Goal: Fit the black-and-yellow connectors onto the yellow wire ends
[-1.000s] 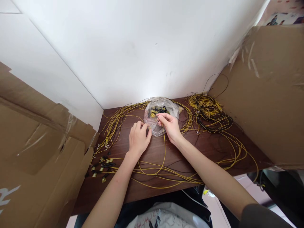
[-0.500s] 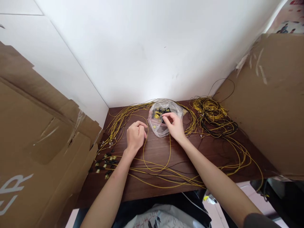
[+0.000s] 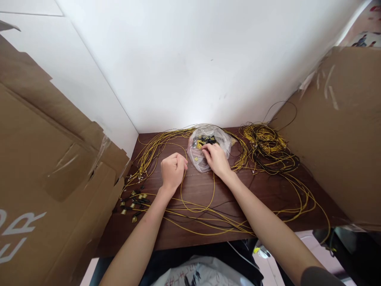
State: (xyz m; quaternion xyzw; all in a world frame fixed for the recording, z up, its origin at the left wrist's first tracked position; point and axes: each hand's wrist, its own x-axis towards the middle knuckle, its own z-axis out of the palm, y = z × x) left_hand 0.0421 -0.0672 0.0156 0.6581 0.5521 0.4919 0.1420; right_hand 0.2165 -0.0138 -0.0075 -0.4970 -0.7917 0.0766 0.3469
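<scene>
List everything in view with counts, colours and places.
Table: one, brown, centre.
Plastic bag: one, clear, table's far middle.
Small pieces: many, yellow and black, inside the bag.
Loose pieces: several, yellow and black, table's left.
Wires: many, yellow and black, across the table.
Cardboard: two pieces, brown, left and right.
Walls: two, white, behind and left.
Poster: one, multicoloured, top right.
Printed sheet: one, whitish, bottom centre.
Left hand: one, bare, left of the bag.
Right hand: one, bare, over it.
</scene>
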